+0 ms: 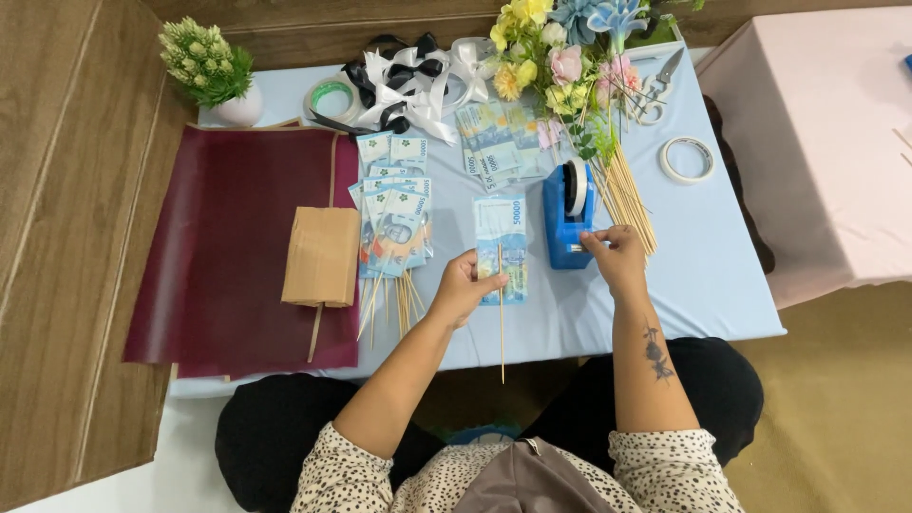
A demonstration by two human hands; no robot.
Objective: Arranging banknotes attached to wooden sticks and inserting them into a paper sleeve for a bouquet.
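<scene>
A thin wooden skewer (501, 318) runs lengthwise toward the person, pinched with a blue-green banknote (503, 249) in the left hand (463, 287). Just beyond the right hand (616, 255), its fingertips meet at the blue tape dispenser (567, 220), apparently gripping tape.

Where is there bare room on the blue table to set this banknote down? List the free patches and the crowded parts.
Free: the near right corner of the table, right of the blue tape dispenser, below the tape roll; also the near edge under the left hand. Crowded: the far edge with ribbons, artificial flowers, banknote stacks; the left, under maroon wrapping paper.
</scene>
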